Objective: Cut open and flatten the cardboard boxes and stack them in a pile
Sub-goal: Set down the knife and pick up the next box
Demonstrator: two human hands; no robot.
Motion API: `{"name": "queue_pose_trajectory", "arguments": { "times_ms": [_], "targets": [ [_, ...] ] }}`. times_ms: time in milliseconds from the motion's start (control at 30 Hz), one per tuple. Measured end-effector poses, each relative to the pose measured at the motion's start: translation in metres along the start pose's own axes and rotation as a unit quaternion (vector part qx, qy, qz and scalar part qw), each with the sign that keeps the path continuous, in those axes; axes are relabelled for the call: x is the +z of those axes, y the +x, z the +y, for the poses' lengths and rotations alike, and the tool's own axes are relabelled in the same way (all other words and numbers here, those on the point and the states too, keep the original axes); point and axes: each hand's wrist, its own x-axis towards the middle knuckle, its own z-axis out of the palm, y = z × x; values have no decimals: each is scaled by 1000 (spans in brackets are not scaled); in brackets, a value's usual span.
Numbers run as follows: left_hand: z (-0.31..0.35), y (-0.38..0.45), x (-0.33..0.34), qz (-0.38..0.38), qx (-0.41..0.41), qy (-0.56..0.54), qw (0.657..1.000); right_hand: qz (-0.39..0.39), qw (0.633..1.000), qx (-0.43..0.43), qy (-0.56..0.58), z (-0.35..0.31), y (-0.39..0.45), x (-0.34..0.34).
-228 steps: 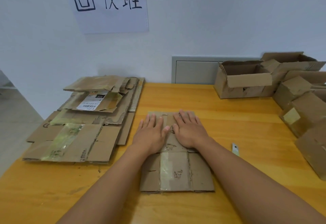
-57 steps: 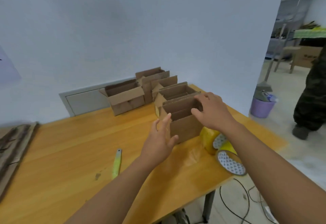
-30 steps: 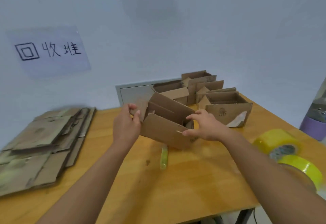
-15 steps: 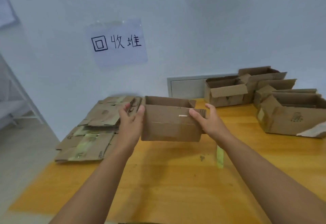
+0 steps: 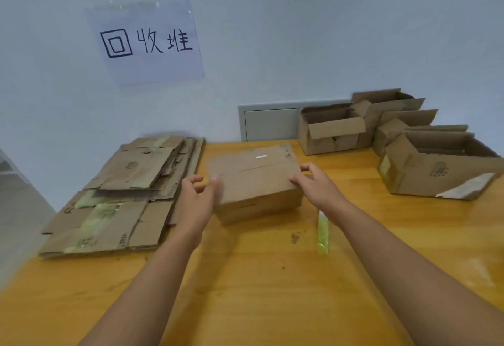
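A brown cardboard box (image 5: 255,182) sits on the wooden table (image 5: 272,291) with its closed taped side facing up. My left hand (image 5: 195,202) holds its left end, thumb on top and fingers at the side. My right hand (image 5: 320,186) grips its right end the same way. Left of the box lies the pile of flattened cardboard (image 5: 122,195). A yellow-green utility knife (image 5: 323,234) lies on the table just under my right wrist.
Several open cardboard boxes stand at the back right, one by the wall panel (image 5: 331,130) and a larger one (image 5: 436,165) at the right edge. A paper sign (image 5: 147,43) hangs on the wall above the pile.
I lifted the box from the group at the right and carried it to the middle. In the last half second it turned over and came down onto the table.
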Motion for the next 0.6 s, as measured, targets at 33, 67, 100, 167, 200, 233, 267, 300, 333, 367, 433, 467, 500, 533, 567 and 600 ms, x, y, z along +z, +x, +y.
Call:
{"name": "queue_pose_trajectory", "arguments": {
  "times_ms": [33,67,100,167,200,233,267,300,333,367,433,467,500,533,567,600],
  "targets": [
    [-2,-2,3,-18,1,-11,1000,11,1000,5,-10,2,2,0],
    [-3,-6,6,-42,12,-10,999,24,999,6,-23,5,5,0],
    [-6,-11,8,-65,29,5,997,37,999,2,-33,8,7,1],
    [-17,-14,9,-90,76,71,991,54,997,-14,-46,12,9,4],
    [-21,-14,9,-93,97,105,985,53,997,-20,-49,12,9,5],
    [-25,-14,8,-90,111,129,981,50,997,-26,-45,13,9,5],
    [-27,-13,8,-86,117,143,979,46,998,-32,-35,14,8,4],
    [-30,-13,9,-82,120,148,978,46,998,-38,-28,16,7,2],
    [-31,-14,10,-80,123,152,977,49,997,-43,-37,19,5,-2],
    [-32,-14,11,-78,126,157,976,58,995,-47,-64,21,1,-7],
    [-34,-14,13,-78,127,164,975,81,979,-38,-180,30,-7,-17],
    [-35,-13,14,-79,126,163,975,82,962,-24,-259,34,-13,-21],
    [-36,-11,14,-80,125,161,976,70,939,-3,-336,38,-20,-24],
    [-36,-11,15,-80,123,160,976,46,916,18,-398,41,-26,-24],
    [-36,-10,15,-77,121,155,977,16,896,35,-443,43,-33,-22],
    [-36,-10,16,-74,121,153,978,-11,882,42,-469,47,-39,-19]
  ]
}}
